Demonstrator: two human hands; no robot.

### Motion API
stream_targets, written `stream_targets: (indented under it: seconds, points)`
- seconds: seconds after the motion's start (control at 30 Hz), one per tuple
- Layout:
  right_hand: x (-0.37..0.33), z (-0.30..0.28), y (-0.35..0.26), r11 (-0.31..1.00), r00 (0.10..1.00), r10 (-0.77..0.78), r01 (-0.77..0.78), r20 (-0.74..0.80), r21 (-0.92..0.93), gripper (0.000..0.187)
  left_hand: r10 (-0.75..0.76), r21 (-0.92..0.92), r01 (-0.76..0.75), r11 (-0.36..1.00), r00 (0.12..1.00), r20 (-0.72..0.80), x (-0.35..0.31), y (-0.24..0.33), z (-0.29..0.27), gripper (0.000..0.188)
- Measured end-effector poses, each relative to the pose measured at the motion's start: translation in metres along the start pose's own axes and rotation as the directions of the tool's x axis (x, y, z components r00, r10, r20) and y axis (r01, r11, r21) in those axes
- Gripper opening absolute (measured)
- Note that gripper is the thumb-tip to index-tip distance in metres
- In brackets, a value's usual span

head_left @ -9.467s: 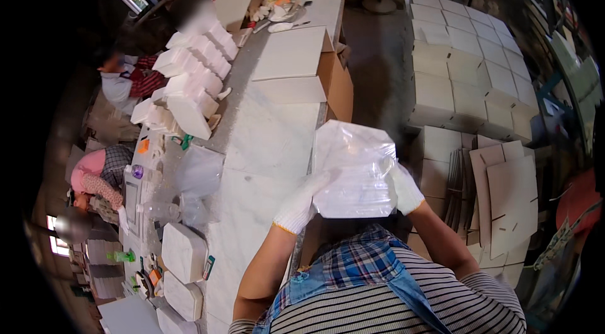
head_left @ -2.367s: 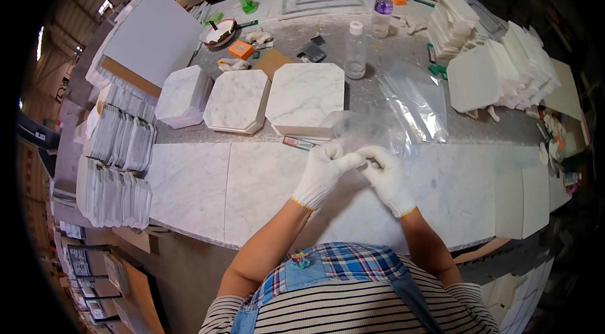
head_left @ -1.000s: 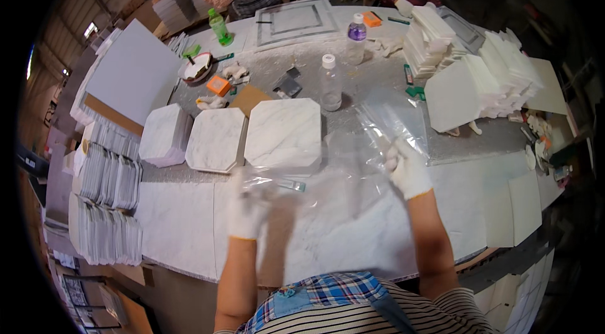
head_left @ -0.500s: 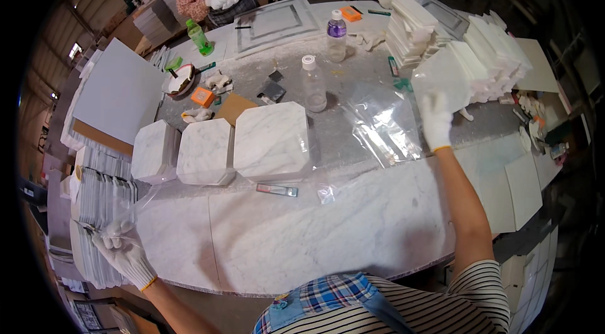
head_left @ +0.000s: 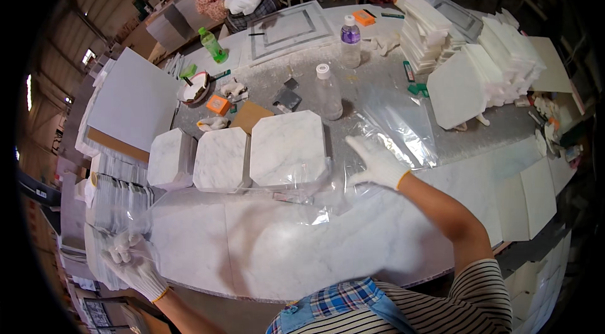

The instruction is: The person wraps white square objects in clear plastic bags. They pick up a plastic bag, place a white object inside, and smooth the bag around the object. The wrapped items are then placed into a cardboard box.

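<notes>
My left hand (head_left: 131, 263), in a white knit glove, is at the lower left beside stacked, wrapped slabs. Its fingers are curled on the end of a long clear plastic film (head_left: 189, 198), which stretches right along the front of the marble tiles. My right hand (head_left: 379, 162), also gloved, is open with thumb and fingers apart, over crumpled clear plastic right of the tiles. Three stacks of white-grey marble tiles with cut corners stand in a row: a small left stack (head_left: 169, 159), a middle stack (head_left: 220, 159) and a larger right stack (head_left: 288, 148).
A clear bottle (head_left: 328, 96) stands behind the large stack, with flat clear plastic bags (head_left: 403, 129) to its right. White foam sheets (head_left: 457, 85) are piled at the right. A purple-labelled bottle (head_left: 350, 44) and green bottle (head_left: 214, 47) stand farther back. Two people stand across the table.
My right hand has come from the foam sheets at the right to the plastic beside the large tile stack. My left hand stays low at the left with the film. The view has shifted slightly.
</notes>
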State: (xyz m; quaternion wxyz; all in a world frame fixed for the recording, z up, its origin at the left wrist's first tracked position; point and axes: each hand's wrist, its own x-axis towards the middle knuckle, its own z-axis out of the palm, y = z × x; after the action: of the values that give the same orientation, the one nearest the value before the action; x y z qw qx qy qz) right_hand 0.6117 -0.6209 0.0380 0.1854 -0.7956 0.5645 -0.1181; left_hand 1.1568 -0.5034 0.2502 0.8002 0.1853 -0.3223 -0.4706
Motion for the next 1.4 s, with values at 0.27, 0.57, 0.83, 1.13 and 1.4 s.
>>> stream_targets:
  seconds: [0.27,0.57,0.83,1.13,1.4]
  points:
    - [0.032,0.037,-0.013,0.985,0.997,0.052,-0.041,-0.063,0.167,0.028,-0.021,-0.097,0.019,0.995,1.0,-0.013,-0.004,0.004,0.002,0.047]
    - [0.055,-0.02,0.103,0.508,0.774,0.616,-0.25,-0.145,0.825,0.053,0.309,0.201,-0.239,0.95,0.815,-0.49,-0.022,0.028,0.015,0.048]
    - [0.005,0.026,-0.07,0.942,0.961,0.227,-0.258,0.161,0.215,0.1,0.094,-0.061,-0.106,0.992,0.98,-0.175,-0.018,0.014,0.016,0.046]
    - [0.034,0.03,0.016,0.872,0.831,0.45,-0.329,-0.328,0.363,0.027,0.198,0.072,-0.186,0.98,0.952,-0.232,-0.04,0.048,0.001,0.048]
    - [0.075,-0.017,0.07,0.718,0.632,0.695,-0.6,-0.342,0.352,0.036,0.183,-0.019,-0.188,0.982,0.973,-0.137,-0.047,0.06,-0.013,0.047]
